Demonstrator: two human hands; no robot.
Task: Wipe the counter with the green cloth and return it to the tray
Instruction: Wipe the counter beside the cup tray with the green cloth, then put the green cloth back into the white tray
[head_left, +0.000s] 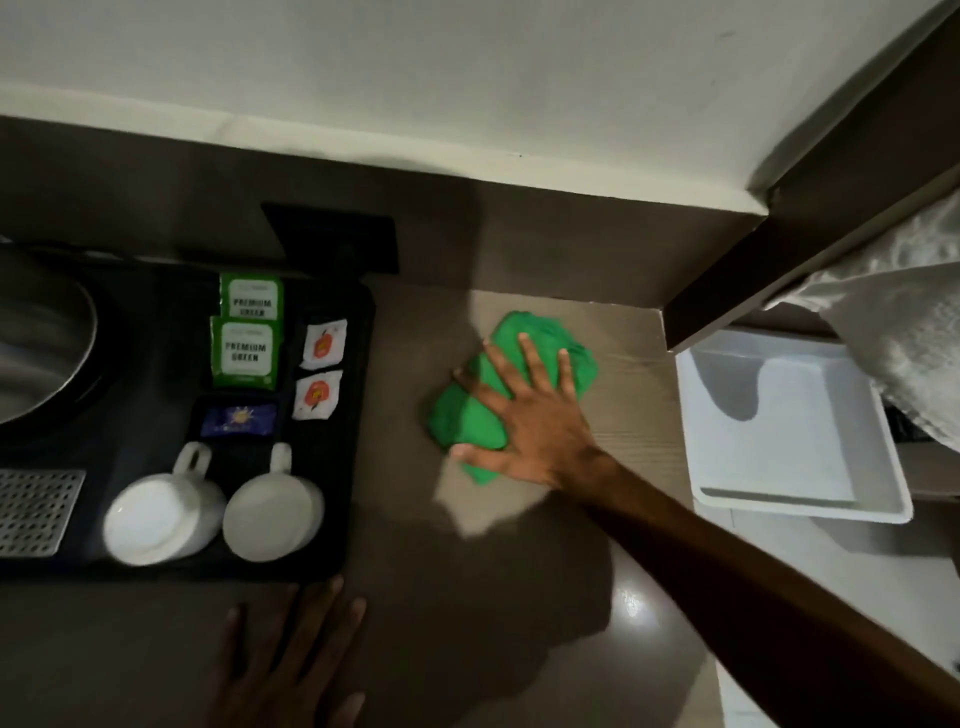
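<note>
Mid-wipe: right hand presses flat, fingers spread, on the green cloth near the counter's back edge, left hand open and empty at the front edge; next, bunching it for the white tray.

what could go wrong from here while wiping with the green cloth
A wide stroke of the right hand pressing the green cloth could bump the black tray and rattle its two white cups. The white tray appears to overhang its ledge, so a careless drop might tip it.

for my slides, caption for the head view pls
Right hand presses green cloth flat on counter; white tray sits empty.
</note>
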